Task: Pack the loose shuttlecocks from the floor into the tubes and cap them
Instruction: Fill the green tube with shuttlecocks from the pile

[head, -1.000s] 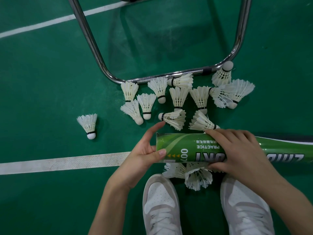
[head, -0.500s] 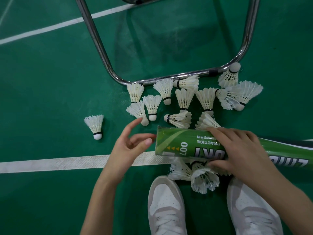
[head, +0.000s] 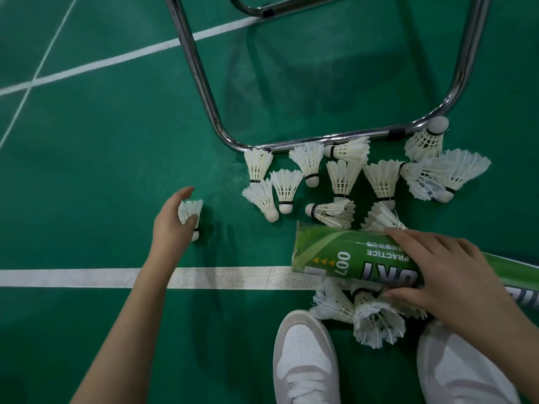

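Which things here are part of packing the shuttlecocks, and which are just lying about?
Part of the job:
lone shuttlecock under the left hand
green tube held by the right hand
shuttlecock pile

Just there:
metal chair frame
white court line
white shoes

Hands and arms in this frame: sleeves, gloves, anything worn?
Both bare. Left hand and right hand have no gloves, rings or watch visible; both forearms are uncovered to the frame edge, no sleeves in view. Nails short, unpainted.
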{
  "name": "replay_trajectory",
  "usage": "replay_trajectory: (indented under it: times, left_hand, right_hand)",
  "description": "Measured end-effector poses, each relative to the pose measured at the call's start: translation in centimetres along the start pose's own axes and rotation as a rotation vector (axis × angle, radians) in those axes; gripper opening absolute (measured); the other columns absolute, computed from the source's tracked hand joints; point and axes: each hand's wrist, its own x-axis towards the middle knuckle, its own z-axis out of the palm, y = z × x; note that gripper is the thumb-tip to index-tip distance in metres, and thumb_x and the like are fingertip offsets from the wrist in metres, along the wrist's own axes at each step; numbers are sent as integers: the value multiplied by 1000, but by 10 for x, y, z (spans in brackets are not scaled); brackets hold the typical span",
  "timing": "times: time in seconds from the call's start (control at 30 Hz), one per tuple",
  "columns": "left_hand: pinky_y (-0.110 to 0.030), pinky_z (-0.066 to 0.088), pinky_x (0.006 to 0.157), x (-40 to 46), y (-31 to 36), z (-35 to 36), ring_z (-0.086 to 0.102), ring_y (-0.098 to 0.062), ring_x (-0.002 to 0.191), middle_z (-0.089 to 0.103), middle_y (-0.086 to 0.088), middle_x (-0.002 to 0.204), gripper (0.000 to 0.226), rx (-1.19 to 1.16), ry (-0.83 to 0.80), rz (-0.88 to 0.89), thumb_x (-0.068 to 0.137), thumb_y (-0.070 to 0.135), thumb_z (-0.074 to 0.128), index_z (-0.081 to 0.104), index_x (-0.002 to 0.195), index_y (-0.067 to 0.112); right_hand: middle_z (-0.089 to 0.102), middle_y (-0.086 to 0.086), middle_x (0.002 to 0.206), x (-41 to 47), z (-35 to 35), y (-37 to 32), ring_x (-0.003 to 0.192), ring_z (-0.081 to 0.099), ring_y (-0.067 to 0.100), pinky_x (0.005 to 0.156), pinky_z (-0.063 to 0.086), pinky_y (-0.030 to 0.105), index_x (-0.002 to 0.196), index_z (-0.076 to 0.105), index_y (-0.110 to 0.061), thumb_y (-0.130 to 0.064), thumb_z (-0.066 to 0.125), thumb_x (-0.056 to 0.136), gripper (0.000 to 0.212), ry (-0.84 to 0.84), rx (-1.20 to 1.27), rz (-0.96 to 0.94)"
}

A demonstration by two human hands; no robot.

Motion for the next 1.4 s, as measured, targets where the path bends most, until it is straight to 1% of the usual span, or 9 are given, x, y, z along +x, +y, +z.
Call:
replay_trajectory:
  times: [0.2,0.33,0.5,0.63,0.73,0.87,1.0,1.13,1.4]
  left_hand:
    - [-38,34,103,16,-9,-1,37,-25,134,44,-3,144,56,108,-105,-68,92,-3,47,39,142,22]
    - [-33,41,80,13,-10,4,54,-26,109,62,-6,122,50,181,-108,-40,91,-1,51,44,136,19]
    - [-28,40,79,3,-3,11,59,-24,95,68,-5,93,45,141,-58,-22,87,2,61,52,128,17]
    - [-34,47,78,-9,7,17,60,-21,84,66,-1,86,43,97,-26,-15,86,4,62,55,125,22]
    - [-37,48,78,-15,8,19,61,-22,91,66,3,90,39,153,-24,21,88,13,62,56,125,24]
    - [-40,44,86,-15,2,10,52,-25,113,61,-1,118,48,328,-165,32,82,32,71,55,127,26]
    - [-41,42,91,-19,-2,8,43,-25,122,55,0,128,57,489,-262,94,79,15,73,52,130,27]
    - [-38,44,80,-23,-8,15,50,-29,108,59,-8,117,53,419,-132,132,78,-11,62,60,123,17]
    - [-34,46,74,-21,-4,15,59,-28,89,63,-8,91,39,307,-85,82,83,-8,57,62,116,12]
  right_hand:
    - [68,6,103,0,-2,-1,85,65,33,74,49,49,122,48,-20,-55,85,35,101,-3,4,-1]
    - [68,6,103,-1,-2,-1,84,65,32,73,49,49,122,48,-20,-54,85,35,100,-2,3,-1]
    - [68,5,104,-1,-2,-1,85,65,32,74,49,48,121,51,-19,-54,85,35,99,-11,2,0]
    - [68,5,104,-2,-2,-2,86,65,32,74,49,48,121,54,-17,-53,86,35,98,-18,9,10]
    - [68,5,104,-2,-2,-3,86,65,32,74,49,48,121,55,-17,-54,85,35,98,-24,-2,9]
    - [68,5,104,-2,-1,-2,85,65,31,74,49,48,120,55,-17,-55,85,35,98,-19,-5,7]
    - [68,6,103,-2,0,-3,85,65,32,73,49,49,119,57,-16,-54,86,33,98,-8,-7,7]
    - [68,6,103,-1,0,-3,85,65,32,73,49,49,120,53,-18,-54,86,32,100,-1,-4,6]
    - [68,5,103,-2,0,-3,85,65,32,75,49,48,120,54,-18,-54,85,34,98,2,0,-1]
